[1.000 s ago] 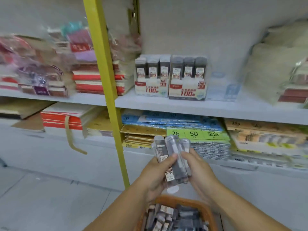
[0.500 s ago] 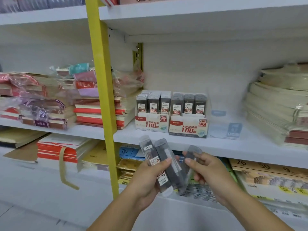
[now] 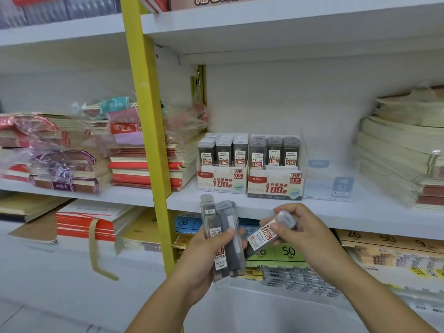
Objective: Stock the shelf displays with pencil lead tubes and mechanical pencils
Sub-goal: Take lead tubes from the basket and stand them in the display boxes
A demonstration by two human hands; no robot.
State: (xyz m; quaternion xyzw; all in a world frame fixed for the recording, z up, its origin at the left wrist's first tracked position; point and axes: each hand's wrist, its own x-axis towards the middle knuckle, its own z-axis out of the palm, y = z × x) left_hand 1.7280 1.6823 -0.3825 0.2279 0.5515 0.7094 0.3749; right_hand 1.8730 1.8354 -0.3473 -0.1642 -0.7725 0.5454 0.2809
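The left grip (image 3: 194, 263) clasps a bundle (image 3: 231, 253) of lead tubes, upright, with the thumb laid across them. At 3 o'clock of it the right grip (image 3: 310, 239) pinches a single tube (image 3: 262, 236) near its capped end. This tube is tilted, its cap toward 2 o'clock and its foot toward 8 o'clock, just beside the bundle; whether the two touch is unclear. Both are held in front of the shelf (image 3: 240, 205) edge. On the shelf, at 12 o'clock of the hands, the 0.5 box (image 3: 222, 180) and the 0.7 box (image 3: 274, 186) stand side by side, each with upright tubes. A clear stand (image 3: 329, 186) sits at 3 o'clock of the 0.7 box. A yellow post (image 3: 149, 140) rises at 9 o'clock of the 0.5 box, with notebooks (image 3: 144, 169) stacked behind it.
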